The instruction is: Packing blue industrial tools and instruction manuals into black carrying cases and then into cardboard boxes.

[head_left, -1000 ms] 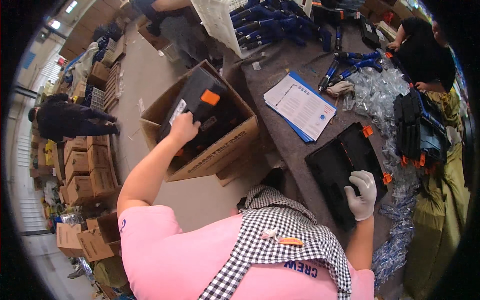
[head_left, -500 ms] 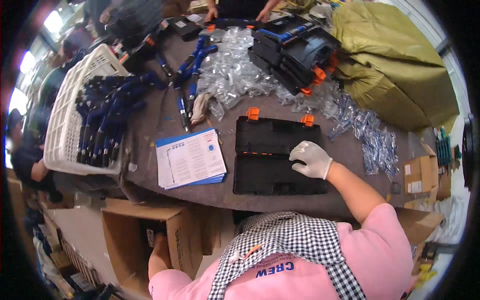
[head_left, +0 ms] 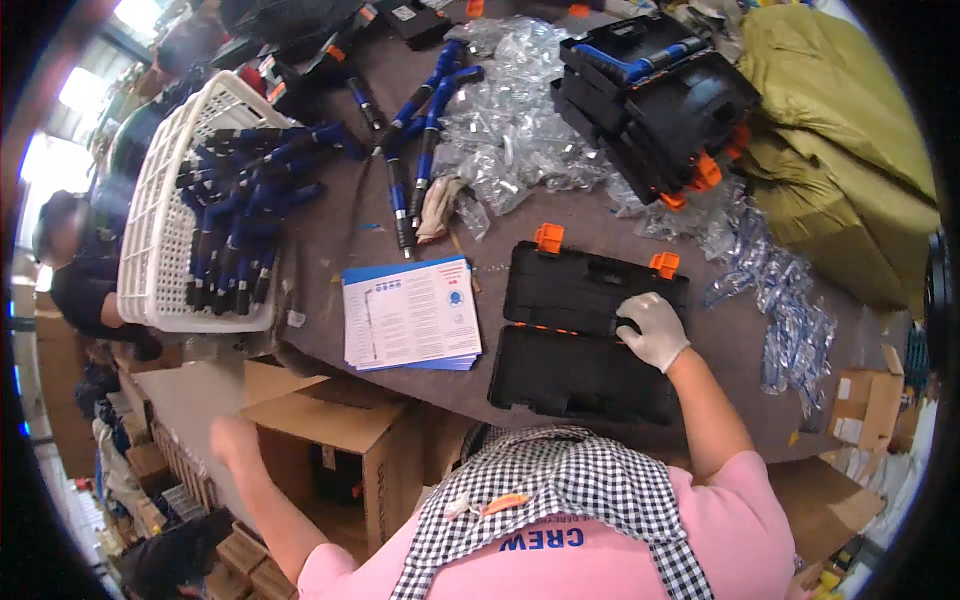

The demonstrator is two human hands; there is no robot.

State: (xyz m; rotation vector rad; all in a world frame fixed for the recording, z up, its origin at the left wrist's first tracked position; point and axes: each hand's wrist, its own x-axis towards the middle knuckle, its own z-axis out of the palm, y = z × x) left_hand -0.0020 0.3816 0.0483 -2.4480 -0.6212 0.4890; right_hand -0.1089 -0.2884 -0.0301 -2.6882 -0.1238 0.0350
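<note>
Left hand (head_left: 233,440) is out of the carton (head_left: 390,490); half a second ago it was down inside it. Now it's just outside the box's left edge, fingers looking curled, nothing visible in it, but motion blur, so can't tell for sure if it's empty. Net: reaching into the box has stopped, and only the right is on the work. Right hand (head_left: 655,332), white-gloved, stays at the right side of the black case (head_left: 560,290), fingers half curled, touching near the hinge line; can't tell if it grips. Case lies unfolded flat on the table (head_left: 330,240) in front of the torso, orange latches (head_left: 549,238) at the far edge, no tool in either half. Containers: carton has its flaps up and a dark case with a bit of orange inside, count unclear. White crate (head_left: 160,270) is tilted, heaped with blue-and-black tools (head_left: 225,220). Far right, stacked cases (head_left: 690,105): top one unfolded, one blue tool in its far half. Paper stack (head_left: 408,310) sits left of the case, apart from it.
</note>
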